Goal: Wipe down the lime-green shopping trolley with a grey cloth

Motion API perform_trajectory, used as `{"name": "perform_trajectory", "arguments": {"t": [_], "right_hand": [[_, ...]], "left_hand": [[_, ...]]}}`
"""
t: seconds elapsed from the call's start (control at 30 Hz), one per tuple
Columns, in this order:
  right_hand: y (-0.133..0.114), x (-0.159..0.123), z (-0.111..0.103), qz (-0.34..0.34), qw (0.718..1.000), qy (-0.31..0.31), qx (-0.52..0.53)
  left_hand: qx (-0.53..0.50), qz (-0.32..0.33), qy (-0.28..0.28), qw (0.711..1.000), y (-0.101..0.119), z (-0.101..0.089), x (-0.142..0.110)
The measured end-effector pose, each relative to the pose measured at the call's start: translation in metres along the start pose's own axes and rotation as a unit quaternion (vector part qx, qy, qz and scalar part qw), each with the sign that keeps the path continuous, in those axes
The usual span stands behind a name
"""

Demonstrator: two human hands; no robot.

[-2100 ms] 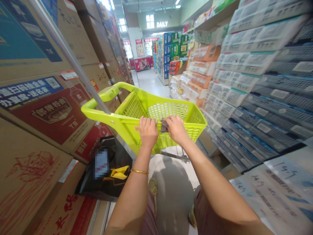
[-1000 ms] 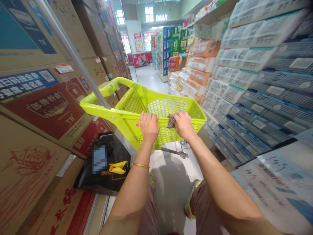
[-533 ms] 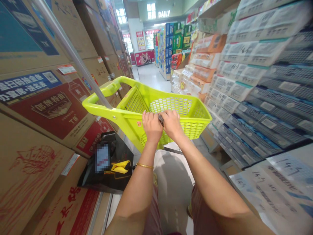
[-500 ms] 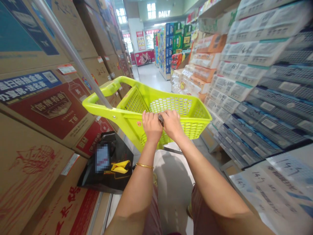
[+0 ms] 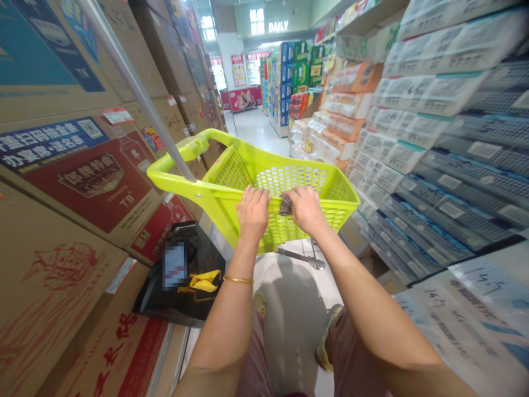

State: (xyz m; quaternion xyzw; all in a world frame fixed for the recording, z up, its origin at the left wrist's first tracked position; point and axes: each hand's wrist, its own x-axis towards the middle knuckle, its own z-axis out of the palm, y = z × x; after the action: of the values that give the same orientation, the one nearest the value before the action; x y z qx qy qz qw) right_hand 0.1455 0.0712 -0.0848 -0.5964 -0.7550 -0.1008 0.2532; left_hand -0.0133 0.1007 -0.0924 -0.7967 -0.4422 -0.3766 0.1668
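Observation:
A lime-green shopping basket trolley (image 5: 210, 194) stands crosswise before me, with perforated sides and a grey metal pole (image 5: 142, 105) rising from its handle end to the upper left. Over the near rim lie the curled fingers of my left hand (image 5: 254, 212), closed on that edge. A short way to the right, my right hand (image 5: 306, 209) grips a crumpled dark grey cloth (image 5: 285, 204) and presses it at the same rim. Below the basket, part of a metal strut and a small wheel (image 5: 317, 264) show. Nothing can be made out inside the basket.
Stacked cardboard cartons (image 5: 86, 182) line the left side. On the floor beside them stands a black bag (image 5: 182, 306) with a yellow bow. Piles of wrapped packs (image 5: 438, 182) rise on the right. The aisle floor (image 5: 252, 127) runs ahead to display stacks (image 5: 285, 82).
My hands, close together before, are now apart: the right has moved rightward along the rim with the cloth, the left slightly left. More of the strut and the wheel shows.

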Motion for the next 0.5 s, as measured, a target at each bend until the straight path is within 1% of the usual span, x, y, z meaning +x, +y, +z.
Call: {"name": "perform_trajectory", "arguments": {"t": [0.17,0.3,0.4,0.5], "right_hand": [[0.008,0.0,0.003,0.012,1.0,0.01,0.001],[0.019,0.001,0.003,0.033,0.999,0.013,-0.005],[0.028,0.002,-0.001,0.043,0.999,0.014,0.0],[0.036,0.002,-0.005,0.042,0.999,0.013,0.014]], "left_hand": [[0.018,-0.041,0.039,0.998,-0.011,-0.003,0.002],[0.0,-0.03,0.016,0.999,-0.014,-0.002,0.005],[-0.006,-0.016,-0.001,1.0,-0.009,0.001,0.007],[-0.013,-0.006,-0.005,1.0,-0.003,0.007,0.01]]}}
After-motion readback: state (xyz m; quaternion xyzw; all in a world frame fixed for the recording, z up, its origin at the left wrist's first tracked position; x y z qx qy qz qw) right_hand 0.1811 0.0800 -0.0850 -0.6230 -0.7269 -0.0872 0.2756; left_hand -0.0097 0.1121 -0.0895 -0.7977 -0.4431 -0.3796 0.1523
